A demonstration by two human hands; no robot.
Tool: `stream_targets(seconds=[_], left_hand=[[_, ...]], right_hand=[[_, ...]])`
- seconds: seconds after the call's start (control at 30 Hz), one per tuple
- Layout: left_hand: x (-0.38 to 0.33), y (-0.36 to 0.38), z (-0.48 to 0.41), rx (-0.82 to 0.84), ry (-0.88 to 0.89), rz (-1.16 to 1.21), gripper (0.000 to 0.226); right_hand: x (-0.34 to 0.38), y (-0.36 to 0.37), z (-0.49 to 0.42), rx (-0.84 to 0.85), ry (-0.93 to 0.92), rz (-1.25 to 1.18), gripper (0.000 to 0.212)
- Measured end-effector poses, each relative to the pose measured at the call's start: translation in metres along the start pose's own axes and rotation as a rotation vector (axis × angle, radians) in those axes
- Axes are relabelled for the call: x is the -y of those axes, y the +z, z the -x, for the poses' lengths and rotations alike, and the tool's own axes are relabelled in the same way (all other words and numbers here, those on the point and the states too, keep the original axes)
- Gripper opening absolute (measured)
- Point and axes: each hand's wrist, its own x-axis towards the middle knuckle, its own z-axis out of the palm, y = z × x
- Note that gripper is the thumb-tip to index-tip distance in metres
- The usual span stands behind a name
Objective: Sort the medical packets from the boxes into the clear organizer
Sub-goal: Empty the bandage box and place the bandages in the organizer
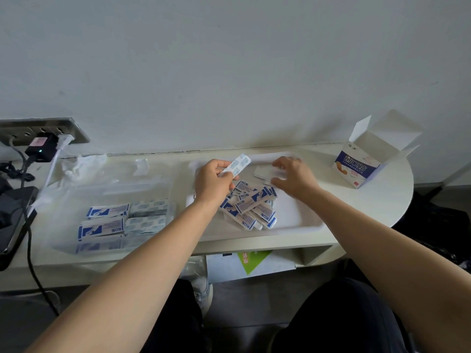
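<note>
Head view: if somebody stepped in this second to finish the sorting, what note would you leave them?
Left hand pinches one blue-dotted packet above the tray. Right hand is over a few white packets; whether it grips them is unclear.
Done: stacks of packets lie in the clear organizer, on the left.
Left: the loose pile on the tray, plus whatever the open box at far right holds; its inside is hidden.

A plain indoor work corner, in an office or a home; which one cannot be told. A white table [369, 207], rounded at 3 o'clock, stands against a bare white wall [229, 59] at 12. At 9 o'clock a steel socket panel [25, 126] holds a black adapter [40, 149] and a white plug [62, 141], with a cable [33, 263] trailing down. At 6, a shelf [313, 253] under the table holds papers [252, 263], above a dark floor [242, 301].
</note>
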Motion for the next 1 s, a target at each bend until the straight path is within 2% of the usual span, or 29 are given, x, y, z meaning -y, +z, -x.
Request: stream_targets(seconds=[0.1,0.23,0.53,0.67,0.83,1.0], left_hand=[[0.001,0.000,-0.003,0.026,-0.025,0.007,0.026],[0.003,0.001,-0.006,0.055,-0.029,-0.006,0.025],[0.006,0.007,-0.010,0.076,-0.026,-0.021,0.023],[0.005,0.008,-0.010,0.085,-0.027,-0.035,0.023],[0.004,0.012,-0.009,0.093,-0.044,-0.028,0.022],[0.003,0.012,-0.008,0.113,-0.069,-0.019,0.022]], right_hand=[[-0.001,0.002,-0.007,0.065,-0.020,0.174,0.059],[0.006,-0.004,-0.013,0.141,-0.035,0.275,0.072],[0.009,-0.012,-0.015,0.140,0.012,0.218,0.048],[0.007,-0.011,-0.014,0.172,0.076,0.153,0.045],[0.012,-0.014,-0.012,0.248,0.074,0.191,0.046],[0.017,-0.012,-0.010,0.255,0.137,0.166,0.047]])
